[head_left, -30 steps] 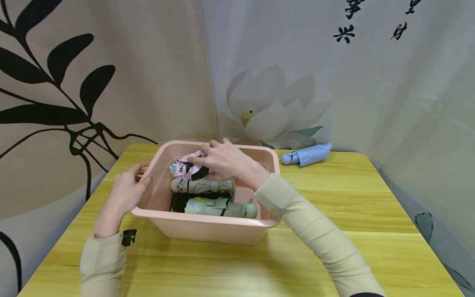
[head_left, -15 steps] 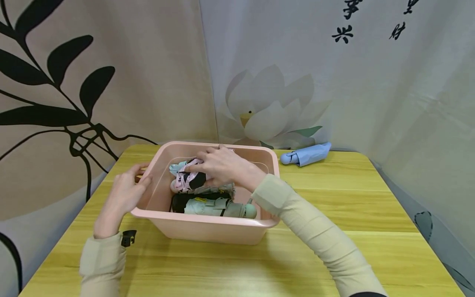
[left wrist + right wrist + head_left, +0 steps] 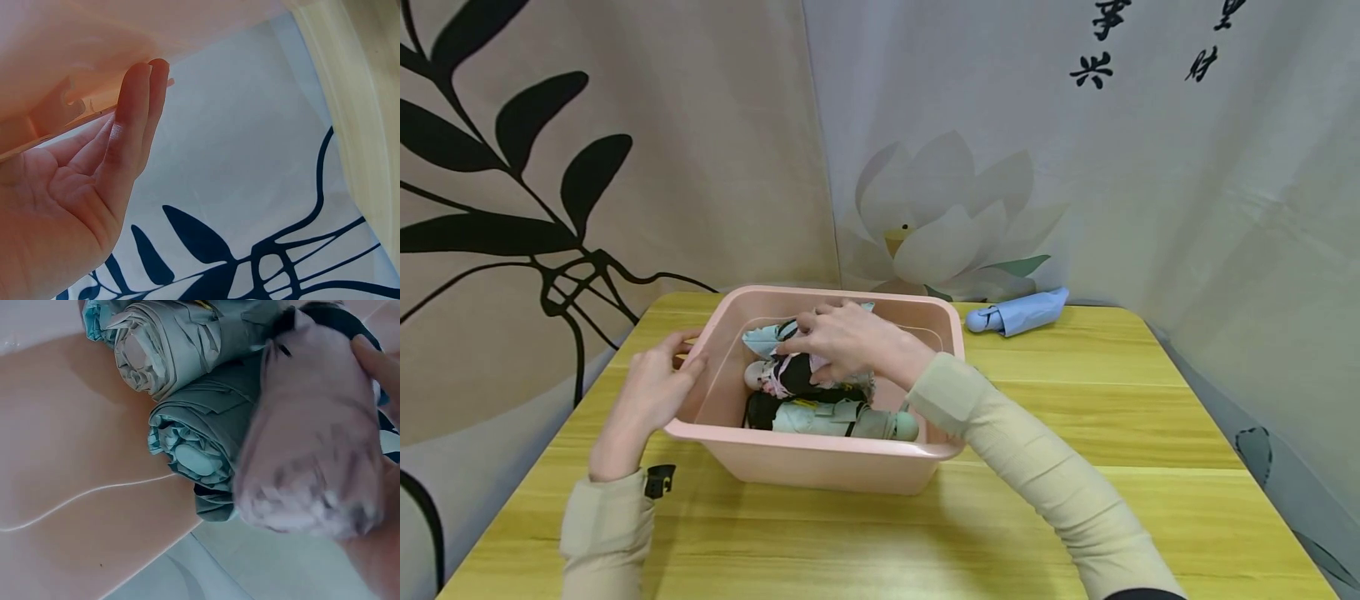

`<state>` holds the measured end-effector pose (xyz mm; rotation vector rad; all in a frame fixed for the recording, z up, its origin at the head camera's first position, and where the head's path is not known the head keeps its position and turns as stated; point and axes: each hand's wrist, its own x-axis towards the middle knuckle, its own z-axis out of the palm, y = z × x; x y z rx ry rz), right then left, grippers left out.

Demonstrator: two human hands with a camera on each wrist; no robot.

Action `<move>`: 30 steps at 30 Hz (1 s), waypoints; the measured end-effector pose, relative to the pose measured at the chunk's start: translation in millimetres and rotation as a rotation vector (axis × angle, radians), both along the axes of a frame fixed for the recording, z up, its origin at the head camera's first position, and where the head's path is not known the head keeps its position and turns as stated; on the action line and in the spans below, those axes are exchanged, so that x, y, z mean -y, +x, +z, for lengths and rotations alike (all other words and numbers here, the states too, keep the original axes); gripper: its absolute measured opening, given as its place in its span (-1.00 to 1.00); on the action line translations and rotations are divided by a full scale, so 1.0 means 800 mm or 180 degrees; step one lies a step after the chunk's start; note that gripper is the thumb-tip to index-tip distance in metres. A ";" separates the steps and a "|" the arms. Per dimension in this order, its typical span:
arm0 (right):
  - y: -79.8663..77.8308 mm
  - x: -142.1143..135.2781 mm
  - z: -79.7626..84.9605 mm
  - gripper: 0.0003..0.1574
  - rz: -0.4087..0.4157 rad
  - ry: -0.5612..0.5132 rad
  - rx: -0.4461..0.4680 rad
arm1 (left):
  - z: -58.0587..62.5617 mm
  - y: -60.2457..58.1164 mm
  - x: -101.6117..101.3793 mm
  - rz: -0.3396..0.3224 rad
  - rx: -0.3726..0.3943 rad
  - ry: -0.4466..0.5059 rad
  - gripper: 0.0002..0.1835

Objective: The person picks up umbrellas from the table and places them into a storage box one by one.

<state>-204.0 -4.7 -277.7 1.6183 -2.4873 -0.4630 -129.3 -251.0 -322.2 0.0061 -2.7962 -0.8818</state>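
Observation:
A pink plastic basin point(image 3: 820, 458) on the table holds several folded umbrellas. My left hand point(image 3: 658, 379) grips its left rim; in the left wrist view, fingers point(image 3: 134, 112) run along the underside of the rim. Inside the basin, my right hand point(image 3: 857, 337) holds a folded pink-and-black umbrella point(image 3: 312, 425) above the others. Behind it lies a light blue umbrella point(image 3: 762, 340), partly covered by the hand. Toward the front lie a black umbrella point(image 3: 763, 410) and a pale green one point(image 3: 820, 418). A dark green rolled umbrella point(image 3: 200, 425) and a grey one point(image 3: 181, 350) show in the right wrist view.
A folded blue umbrella point(image 3: 1022, 313) lies on the wooden table point(image 3: 1112, 400), near its back edge, right of the basin. Printed curtains point(image 3: 737, 167) hang close behind the table.
My right hand has shifted the pink-and-black umbrella toward the front of the basin, over the grey one. More of the light blue umbrella shows behind it. The left hand stays at the rim.

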 end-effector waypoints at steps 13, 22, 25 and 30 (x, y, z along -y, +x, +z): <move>-0.006 -0.029 0.028 -0.48 -0.0214 -0.0438 0.0280 | -0.001 -0.002 -0.001 -0.0004 0.0063 0.0014 -0.50; -0.037 -0.084 0.049 -0.57 -0.0633 -0.1014 0.0499 | 0.000 -0.002 -0.001 -0.0004 0.0080 0.0053 -0.50; -0.056 -0.109 0.039 -0.59 -0.0760 -0.1139 0.0565 | 0.001 -0.001 -0.001 0.0010 0.0089 0.0052 -0.49; -0.084 -0.152 0.012 -0.62 -0.1120 -0.1401 0.0607 | -0.001 -0.001 0.000 0.0003 0.0075 0.0049 -0.50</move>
